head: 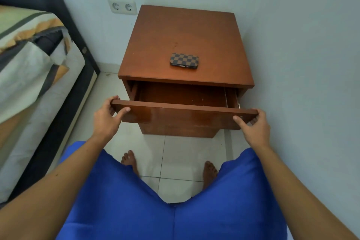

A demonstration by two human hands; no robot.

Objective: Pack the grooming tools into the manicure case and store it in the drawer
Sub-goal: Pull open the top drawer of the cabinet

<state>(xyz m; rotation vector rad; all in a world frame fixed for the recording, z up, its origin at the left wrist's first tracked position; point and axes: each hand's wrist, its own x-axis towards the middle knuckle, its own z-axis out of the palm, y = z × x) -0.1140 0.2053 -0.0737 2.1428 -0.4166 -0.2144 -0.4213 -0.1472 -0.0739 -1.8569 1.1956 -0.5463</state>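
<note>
Wooden nightstand [185,31] bears closed manicure case [184,60]; both hands' fingers [124,110] clamp open drawer [183,112].

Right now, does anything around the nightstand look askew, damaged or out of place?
Nothing stands out. The checkered brown manicure case lies closed and flat on the reddish-brown wooden nightstand. Both hands, left hand and right hand, grip the open drawer's front panel, which sits level.

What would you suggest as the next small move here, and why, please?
Probably let the right hand release the drawer front and reach for the checkered manicure case. The case lies closed on the nightstand top, the drawer is pulled open with nothing visible inside, and both hands, including the left hand, only grip the front's ends.
</note>
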